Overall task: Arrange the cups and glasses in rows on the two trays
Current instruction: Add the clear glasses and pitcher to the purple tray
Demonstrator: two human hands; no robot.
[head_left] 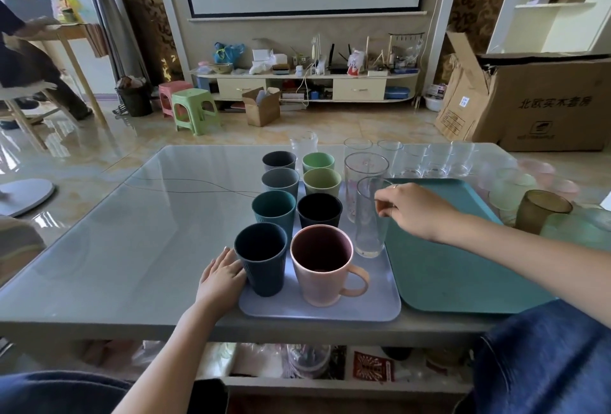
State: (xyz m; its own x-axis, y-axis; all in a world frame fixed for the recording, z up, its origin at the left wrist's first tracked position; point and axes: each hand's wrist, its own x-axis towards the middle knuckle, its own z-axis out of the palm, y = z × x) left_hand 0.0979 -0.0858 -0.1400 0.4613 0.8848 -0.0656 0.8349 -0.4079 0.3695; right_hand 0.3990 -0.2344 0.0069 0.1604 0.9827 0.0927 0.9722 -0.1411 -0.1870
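A pale lilac tray (373, 309) carries two columns of coloured cups, from a grey cup (278, 160) at the far end to a dark blue cup (261, 258) and a pink mug (322, 263) at the near end. Its right column holds two tall clear glasses. My right hand (413, 210) pinches the rim of the nearer tall glass (370, 218), which stands on the lilac tray. With fingers flat, my left hand (221, 276) rests on the tray's left edge beside the dark blue cup. To the right lies a teal tray (456, 268).
Several clear glasses (413, 159) stand in a row behind the trays. Frosted pink and green cups, an amber glass (539, 210) and a green one cluster at the table's right edge. A glass jug (303, 144) stands at the back. My knees are below the table front.
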